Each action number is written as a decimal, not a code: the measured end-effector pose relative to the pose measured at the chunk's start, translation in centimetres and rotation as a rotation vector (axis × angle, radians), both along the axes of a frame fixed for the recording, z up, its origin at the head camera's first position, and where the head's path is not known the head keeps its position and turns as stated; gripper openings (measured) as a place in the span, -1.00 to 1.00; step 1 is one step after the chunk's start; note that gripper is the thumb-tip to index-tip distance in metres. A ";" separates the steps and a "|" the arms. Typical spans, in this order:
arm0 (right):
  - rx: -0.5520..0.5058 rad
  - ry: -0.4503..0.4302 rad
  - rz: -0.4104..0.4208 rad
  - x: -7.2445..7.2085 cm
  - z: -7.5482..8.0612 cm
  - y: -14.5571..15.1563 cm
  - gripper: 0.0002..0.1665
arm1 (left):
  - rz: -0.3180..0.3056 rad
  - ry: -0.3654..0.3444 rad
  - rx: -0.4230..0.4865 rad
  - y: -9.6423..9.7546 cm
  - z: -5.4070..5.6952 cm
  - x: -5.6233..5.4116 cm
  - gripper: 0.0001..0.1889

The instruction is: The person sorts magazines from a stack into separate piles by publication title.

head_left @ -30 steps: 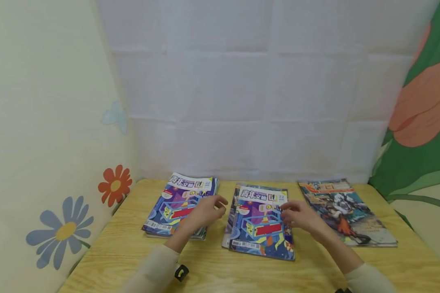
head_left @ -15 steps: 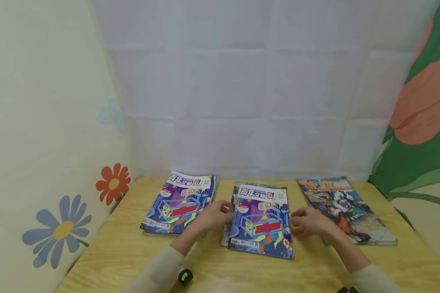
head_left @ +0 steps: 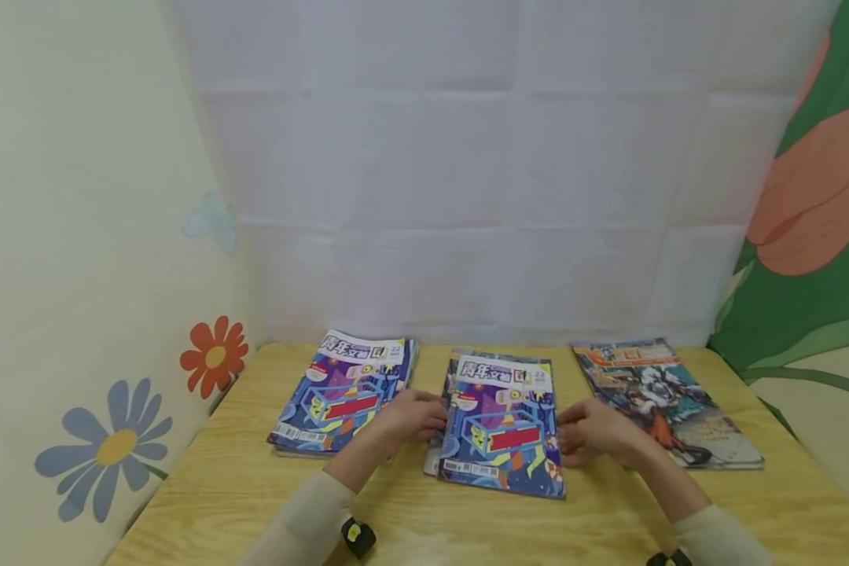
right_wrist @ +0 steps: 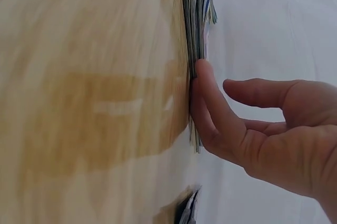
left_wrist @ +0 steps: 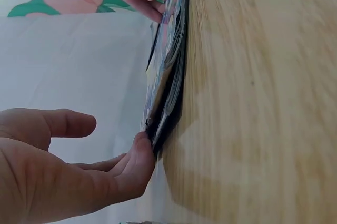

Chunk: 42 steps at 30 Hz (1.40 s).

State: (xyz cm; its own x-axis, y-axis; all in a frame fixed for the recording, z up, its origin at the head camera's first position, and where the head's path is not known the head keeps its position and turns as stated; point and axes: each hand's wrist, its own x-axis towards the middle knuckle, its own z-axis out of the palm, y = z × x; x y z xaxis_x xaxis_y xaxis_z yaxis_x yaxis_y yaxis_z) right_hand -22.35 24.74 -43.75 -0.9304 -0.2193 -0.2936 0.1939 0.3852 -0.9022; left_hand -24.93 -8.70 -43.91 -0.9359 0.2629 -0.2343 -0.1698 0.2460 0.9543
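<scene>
A purple-blue magazine (head_left: pixel 502 432) with a white title band lies in the middle of the table. It rests on at least one other magazine (head_left: pixel 431 460), whose edge sticks out at the left and top. My left hand (head_left: pixel 403 418) is at the pile's left side. In the left wrist view its bent fingertips (left_wrist: pixel 141 147) touch the pile's edge, the thumb standing apart. On the opposite side, my right hand (head_left: pixel 597 431) touches the right edge. The right wrist view shows those fingers (right_wrist: pixel 210 92) against the stacked pages, thumb raised off them.
Another pile of magazines (head_left: pixel 347 393) with the same cover lies to the left. A magazine with orange lettering (head_left: pixel 668 409) lies on the right, close to my right hand. The wooden table (head_left: pixel 453 534) ends at a white cloth backdrop (head_left: pixel 481 173), between painted side walls.
My left hand has moved right, from over the left pile to the middle pile's edge. My right hand has shifted from above the top cover to the right edge. The magazines have not visibly moved.
</scene>
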 end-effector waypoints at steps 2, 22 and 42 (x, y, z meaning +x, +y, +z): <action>-0.014 0.009 0.006 0.0 -0.1 0.0 -0.45 | 0.028 -0.021 0.029 0.1 0.1 0.0 -0.44; -0.051 0.002 -0.029 -0.1 -0.1 0.0 -0.54 | -0.157 -0.063 0.293 1.6 -1.0 0.2 -0.23; -0.014 0.026 0.008 -0.6 0.2 0.4 -0.32 | -0.182 0.030 0.493 2.4 1.0 0.7 -0.20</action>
State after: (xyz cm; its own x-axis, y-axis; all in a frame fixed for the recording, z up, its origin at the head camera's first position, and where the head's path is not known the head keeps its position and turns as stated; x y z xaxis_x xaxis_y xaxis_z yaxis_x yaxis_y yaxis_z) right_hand -22.92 25.16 -43.55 -0.9360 -0.2305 -0.2659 0.1670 0.3743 -0.9121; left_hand -24.26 -6.35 -42.87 -0.8692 0.4942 -0.0160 -0.1374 -0.2104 0.9679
